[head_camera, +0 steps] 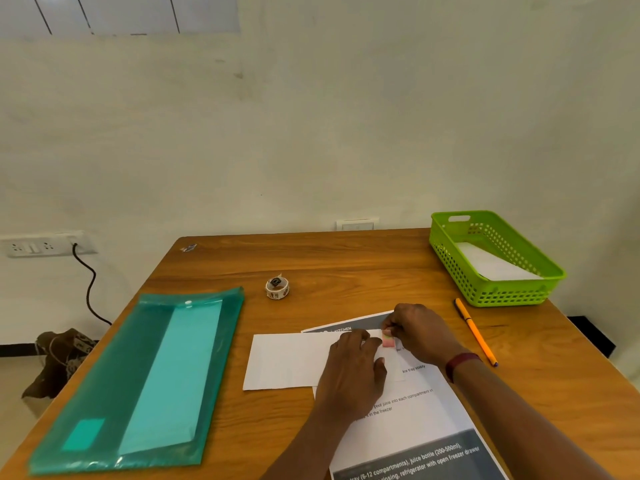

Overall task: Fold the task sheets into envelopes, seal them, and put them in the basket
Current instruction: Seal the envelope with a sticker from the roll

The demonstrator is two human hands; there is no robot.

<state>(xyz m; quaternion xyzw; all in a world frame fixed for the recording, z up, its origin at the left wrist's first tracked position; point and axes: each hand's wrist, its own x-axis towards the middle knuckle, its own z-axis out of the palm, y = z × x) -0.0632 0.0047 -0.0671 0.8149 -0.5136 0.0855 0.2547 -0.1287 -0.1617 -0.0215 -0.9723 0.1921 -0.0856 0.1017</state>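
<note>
A folded white envelope point(287, 362) is laid over a printed sheet point(420, 424) on the desk point(346, 261). It is pressed down by the flat, straight-fingered left hand point(353, 372). A pink sticker point(388, 341) is pinched at its right edge by the right hand point(419, 332). The green basket point(498, 297) is set well apart, far right.

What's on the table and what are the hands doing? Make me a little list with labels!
left hand: presses flat on folded white paper envelope
right hand: pinches small pink sticker at envelope's edge
under envelope: printed task sheet
green plastic basket: far right, white folded paper inside
small sticker roll: beyond the envelope
orange pen: right of hands
teal plastic folder: left side
</note>
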